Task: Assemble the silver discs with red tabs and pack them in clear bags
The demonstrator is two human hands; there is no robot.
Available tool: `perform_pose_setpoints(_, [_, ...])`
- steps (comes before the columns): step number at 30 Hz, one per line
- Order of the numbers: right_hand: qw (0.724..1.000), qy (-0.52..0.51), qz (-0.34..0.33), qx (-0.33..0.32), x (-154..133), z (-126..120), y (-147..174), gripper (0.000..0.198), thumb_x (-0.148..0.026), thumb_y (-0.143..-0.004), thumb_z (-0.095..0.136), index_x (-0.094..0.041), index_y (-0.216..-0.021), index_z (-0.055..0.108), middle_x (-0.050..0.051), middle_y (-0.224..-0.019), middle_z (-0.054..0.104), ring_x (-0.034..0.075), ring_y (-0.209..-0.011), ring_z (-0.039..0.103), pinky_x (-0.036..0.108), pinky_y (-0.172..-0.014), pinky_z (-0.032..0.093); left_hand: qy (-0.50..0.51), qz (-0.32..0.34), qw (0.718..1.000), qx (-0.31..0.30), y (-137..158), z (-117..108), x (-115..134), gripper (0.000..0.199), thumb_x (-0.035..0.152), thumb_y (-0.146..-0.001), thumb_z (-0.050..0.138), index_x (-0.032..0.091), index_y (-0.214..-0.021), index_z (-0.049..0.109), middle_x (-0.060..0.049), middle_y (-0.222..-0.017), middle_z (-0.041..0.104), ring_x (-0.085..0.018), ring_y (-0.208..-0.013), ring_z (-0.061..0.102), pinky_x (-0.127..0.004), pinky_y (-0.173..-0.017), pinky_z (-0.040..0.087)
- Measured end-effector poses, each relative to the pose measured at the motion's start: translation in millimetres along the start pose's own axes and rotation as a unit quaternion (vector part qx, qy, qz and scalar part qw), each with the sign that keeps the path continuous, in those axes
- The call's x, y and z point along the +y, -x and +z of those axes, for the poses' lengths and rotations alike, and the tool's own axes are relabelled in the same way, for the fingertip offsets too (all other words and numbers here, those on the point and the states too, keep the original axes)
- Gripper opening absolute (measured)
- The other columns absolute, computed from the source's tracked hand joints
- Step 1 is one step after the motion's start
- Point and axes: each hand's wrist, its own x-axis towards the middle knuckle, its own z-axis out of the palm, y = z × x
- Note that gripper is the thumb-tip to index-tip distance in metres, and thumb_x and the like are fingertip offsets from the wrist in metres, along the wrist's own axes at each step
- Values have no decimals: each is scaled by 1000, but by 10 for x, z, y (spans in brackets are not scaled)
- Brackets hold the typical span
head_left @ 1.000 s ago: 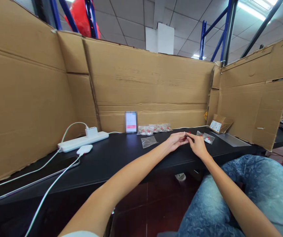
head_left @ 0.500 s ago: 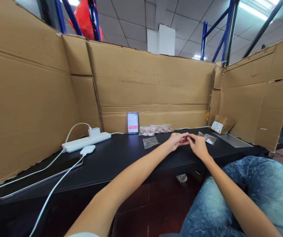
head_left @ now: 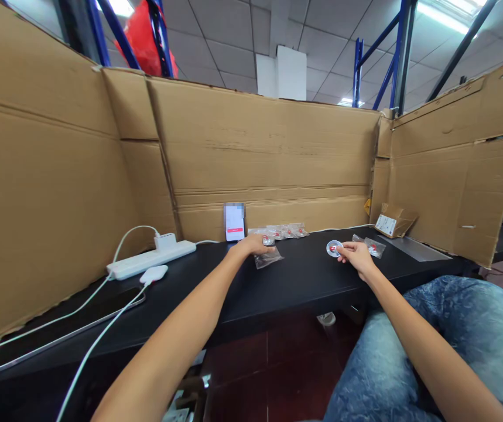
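Note:
My right hand [head_left: 355, 257] pinches a small round clear disc [head_left: 334, 248] with a red piece at its middle, held just above the black table. Over to the left, my left hand [head_left: 255, 245] has its fingers closed at the upper edge of a flat clear plastic bag [head_left: 269, 258], which lies on the tabletop. Behind that hand runs a row of small clear packets [head_left: 288, 231] with red pieces in them. More such packets [head_left: 373, 247] lie just beyond my right hand.
A phone [head_left: 234, 221] leans upright against the cardboard wall [head_left: 273, 158]. On the left are a white power strip [head_left: 152, 259], a white charger [head_left: 153, 274] with cables and a dark tablet-like slab [head_left: 71, 325]. A small cardboard box [head_left: 395, 221] stands at the back right.
My hands have parted. The left moved left to the clear bag, while the right stayed near its place with the red piece, now seen on a round clear disc.

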Motion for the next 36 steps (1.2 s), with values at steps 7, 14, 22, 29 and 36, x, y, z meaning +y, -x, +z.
perform_pose_setpoints(7, [1000,-8,7,-16,7,-12,19,33,-40,-61,77,-10,-74,71,6,-58,68,13,-49,59,21,-44,42,62,-17,997,-40,19,87,48,31,18,-49,84,18,-54,53,0,-47,58,-20,-56,62,-24,-55,44])
perform_pose_setpoints(14, [999,-43,-9,-18,-58,112,20,39,-44,-62,77,-10,-80,72,7,-62,69,15,-53,62,23,-48,45,301,91,949,16,277,425,526,17,26,-77,68,20,-83,53,-1,-68,65,-16,-52,62,-27,-54,48])
perform_pose_setpoints(22, [999,-9,-31,-10,-61,292,12,31,-40,-65,74,-11,-77,72,6,-61,69,14,-51,62,22,-46,43,526,157,832,-85,457,725,823,28,34,-82,63,22,-79,38,-3,-71,65,-22,-59,68,-42,-61,56])
perform_pose_setpoints(29, [999,-2,-14,45,52,223,-24,28,-34,-67,70,-10,-80,71,7,-61,68,14,-50,61,22,-45,42,558,184,802,-109,415,587,754,28,34,-81,64,21,-83,40,-4,-78,67,-22,-65,70,-46,-69,57])
perform_pose_setpoints(36, [999,-22,-47,14,-40,245,30,34,-40,-66,72,-10,-82,71,7,-64,69,14,-52,60,23,-48,42,539,225,793,-173,481,610,788,38,41,-77,70,19,-83,39,-8,-84,67,-23,-69,71,-43,-68,58])
